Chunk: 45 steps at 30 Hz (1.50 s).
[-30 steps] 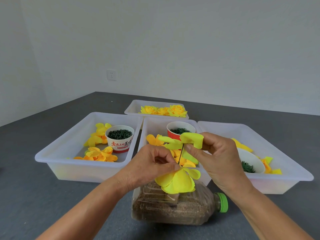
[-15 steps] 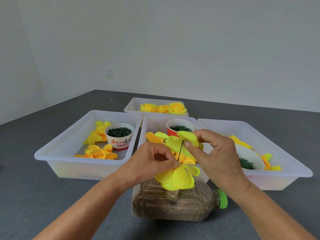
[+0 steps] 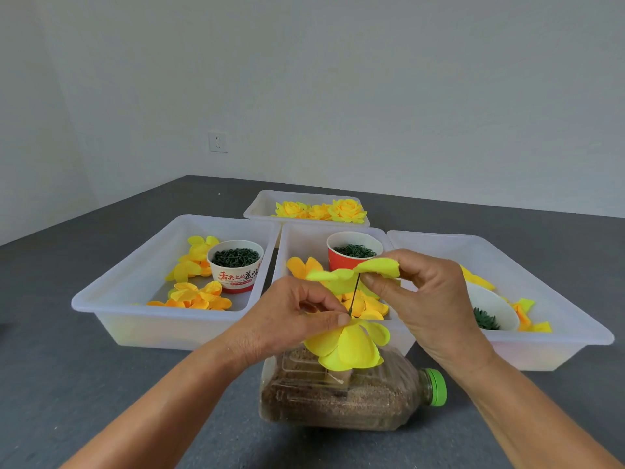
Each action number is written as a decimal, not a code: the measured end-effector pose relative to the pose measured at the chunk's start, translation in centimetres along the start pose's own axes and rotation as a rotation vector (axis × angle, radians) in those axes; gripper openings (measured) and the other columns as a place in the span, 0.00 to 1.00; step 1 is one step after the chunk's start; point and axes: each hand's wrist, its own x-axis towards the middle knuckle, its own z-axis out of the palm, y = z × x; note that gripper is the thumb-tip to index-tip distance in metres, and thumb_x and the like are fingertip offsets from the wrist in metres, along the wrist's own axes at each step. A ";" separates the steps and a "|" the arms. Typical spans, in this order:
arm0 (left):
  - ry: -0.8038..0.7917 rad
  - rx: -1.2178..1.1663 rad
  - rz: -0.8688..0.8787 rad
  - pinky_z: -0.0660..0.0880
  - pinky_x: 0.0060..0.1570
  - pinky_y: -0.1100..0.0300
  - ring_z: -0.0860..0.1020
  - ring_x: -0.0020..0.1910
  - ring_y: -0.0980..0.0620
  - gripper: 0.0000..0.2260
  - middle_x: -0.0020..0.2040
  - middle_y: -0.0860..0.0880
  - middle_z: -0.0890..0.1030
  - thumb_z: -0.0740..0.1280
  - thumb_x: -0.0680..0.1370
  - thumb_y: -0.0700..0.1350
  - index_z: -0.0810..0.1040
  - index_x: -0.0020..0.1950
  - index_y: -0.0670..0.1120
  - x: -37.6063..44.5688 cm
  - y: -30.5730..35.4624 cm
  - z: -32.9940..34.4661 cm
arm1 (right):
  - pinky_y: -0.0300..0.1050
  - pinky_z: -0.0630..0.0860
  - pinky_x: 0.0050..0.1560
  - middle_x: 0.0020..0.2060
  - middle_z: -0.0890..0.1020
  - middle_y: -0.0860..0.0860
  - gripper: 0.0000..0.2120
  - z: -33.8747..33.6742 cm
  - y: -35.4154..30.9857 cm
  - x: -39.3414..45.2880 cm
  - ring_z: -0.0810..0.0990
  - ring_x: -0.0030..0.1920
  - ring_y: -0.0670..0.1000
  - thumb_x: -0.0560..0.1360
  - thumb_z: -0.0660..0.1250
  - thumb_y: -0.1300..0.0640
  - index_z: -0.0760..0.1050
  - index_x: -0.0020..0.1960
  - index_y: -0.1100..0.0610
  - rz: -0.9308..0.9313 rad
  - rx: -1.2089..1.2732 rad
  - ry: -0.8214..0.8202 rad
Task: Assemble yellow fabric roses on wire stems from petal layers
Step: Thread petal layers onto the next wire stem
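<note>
A thin dark wire stem [image 3: 354, 297] rises from a yellow petal cluster [image 3: 351, 346] above a bottle lying on its side. My left hand [image 3: 291, 316] pinches the stem just above that cluster. My right hand [image 3: 422, 299] pinches a lime-yellow petal layer [image 3: 358, 274] spread flat at the wire's top end. Finished yellow roses [image 3: 346, 210] lie in the far tray [image 3: 267, 204].
The clear bottle [image 3: 355, 397] of brown grains with a green cap lies on the grey table. Three white trays stand behind it: the left tray [image 3: 135, 319], middle tray [image 3: 297, 238] and right tray [image 3: 558, 336] hold loose petals and cups of green pieces.
My right hand has flattened the petal layer and settled it over the tip of the wire. My left hand keeps its pinch on the stem.
</note>
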 end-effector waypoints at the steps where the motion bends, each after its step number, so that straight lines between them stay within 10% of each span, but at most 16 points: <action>1: -0.004 0.001 -0.002 0.77 0.49 0.57 0.80 0.42 0.56 0.05 0.39 0.53 0.84 0.73 0.71 0.40 0.84 0.39 0.51 0.0 0.0 0.0 | 0.36 0.77 0.43 0.35 0.84 0.48 0.13 0.0 0.0 -0.1 0.81 0.39 0.47 0.68 0.73 0.68 0.81 0.41 0.50 -0.036 -0.039 0.009; 9: -0.014 -0.026 -0.046 0.77 0.51 0.59 0.82 0.47 0.50 0.03 0.41 0.51 0.85 0.73 0.69 0.43 0.85 0.42 0.47 -0.1 -0.3 0.0 | 0.52 0.73 0.44 0.37 0.83 0.52 0.13 -0.6 0.9 -0.1 0.81 0.38 0.57 0.62 0.69 0.76 0.83 0.40 0.62 -0.639 -0.668 0.072; 25: 0.007 -0.055 -0.019 0.78 0.49 0.61 0.82 0.46 0.55 0.06 0.45 0.51 0.85 0.72 0.71 0.43 0.84 0.47 0.46 -0.3 -0.6 -0.1 | 0.53 0.73 0.45 0.37 0.83 0.52 0.11 -0.2 2.3 -0.8 0.81 0.41 0.57 0.62 0.75 0.72 0.84 0.41 0.60 -0.579 -0.611 0.073; 37: 0.275 0.117 0.093 0.77 0.46 0.62 0.79 0.46 0.53 0.21 0.48 0.51 0.82 0.77 0.66 0.38 0.76 0.54 0.55 -0.7 -0.4 -0.5 | 0.53 0.72 0.46 0.34 0.81 0.54 0.25 0.5 2.1 -1.7 0.81 0.37 0.57 0.80 0.48 0.64 0.84 0.39 0.62 -0.690 -0.746 0.077; 45: 0.366 0.328 0.346 0.76 0.46 0.61 0.79 0.50 0.51 0.10 0.50 0.45 0.81 0.74 0.67 0.29 0.84 0.43 0.42 -0.7 -0.1 -0.2 | 0.54 0.72 0.49 0.34 0.80 0.53 0.09 0.4 1.9 -2.1 0.79 0.38 0.57 0.71 0.64 0.69 0.83 0.41 0.60 -0.740 -0.858 0.039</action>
